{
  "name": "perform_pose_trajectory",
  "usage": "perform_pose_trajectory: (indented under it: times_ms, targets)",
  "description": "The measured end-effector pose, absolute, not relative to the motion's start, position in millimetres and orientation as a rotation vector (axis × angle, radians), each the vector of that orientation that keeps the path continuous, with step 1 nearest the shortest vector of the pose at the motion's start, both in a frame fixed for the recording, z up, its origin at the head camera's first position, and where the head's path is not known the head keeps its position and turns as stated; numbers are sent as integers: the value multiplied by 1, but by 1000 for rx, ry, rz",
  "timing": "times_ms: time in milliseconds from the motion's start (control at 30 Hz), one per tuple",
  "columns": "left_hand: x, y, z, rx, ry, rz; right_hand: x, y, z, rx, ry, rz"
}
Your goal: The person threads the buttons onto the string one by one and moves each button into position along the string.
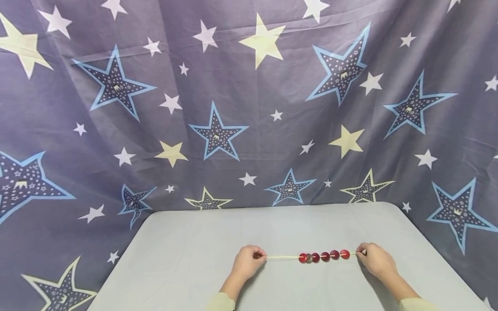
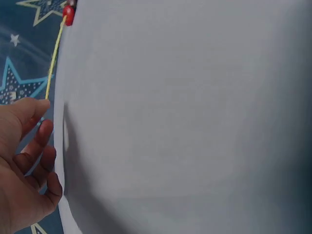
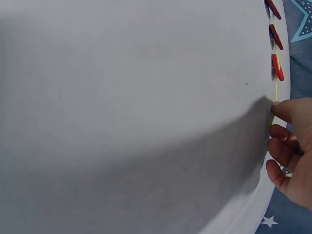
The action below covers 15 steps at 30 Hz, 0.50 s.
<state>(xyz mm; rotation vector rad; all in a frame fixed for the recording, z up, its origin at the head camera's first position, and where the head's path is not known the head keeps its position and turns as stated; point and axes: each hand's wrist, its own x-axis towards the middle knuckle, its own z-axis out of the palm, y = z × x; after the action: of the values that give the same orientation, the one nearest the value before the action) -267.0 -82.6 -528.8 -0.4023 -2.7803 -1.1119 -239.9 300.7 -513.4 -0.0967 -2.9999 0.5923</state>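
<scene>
We hold a thin pale-yellow cord (image 1: 282,257) stretched between both hands just above the pale grey cloth-covered desk (image 1: 186,242), near its front edge. Left hand (image 1: 246,261): fingers curled, pinching the cord's left end at the thumb side; the left wrist view shows the cord running out from the thumb tip. Right hand (image 1: 374,259): fingers likewise curled, pinching the right end; the right wrist view shows the cord leaving the fingertips (image 3: 285,109)

Five round flat dark-red beads (image 1: 324,256) sit on the cord in a row, all gathered in the right half, the last one close beside the right hand. The left half of the cord is bare. We judge the cord is kept taut and roughly level so the beads stay where they are and hang in a straight line; a slack cord would let them slide together or sag to the desk. Whether the beads touch the desk surface, we cannot tell

Behind and around the desk hangs a grey-purple star-printed fabric backdrop (image 1: 249,108). Pale sleeve cuffs (image 1: 221,301) show at both wrists
</scene>
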Motion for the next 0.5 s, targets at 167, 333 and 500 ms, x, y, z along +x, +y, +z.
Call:
perform_pose_trajectory:
  times_ms: [167,333,500]
  targets:
    - [-266,-77,-531,-446,-2815,-954,-241,302,-516,-98,-3003,644]
    - [-267,-73,-531,-449,-2822,-930,-241,301,-515,-113,-3014,653]
    - [-269,-74,-532,-423,-2840,-932,-242,299,-512,-110,-3001,673]
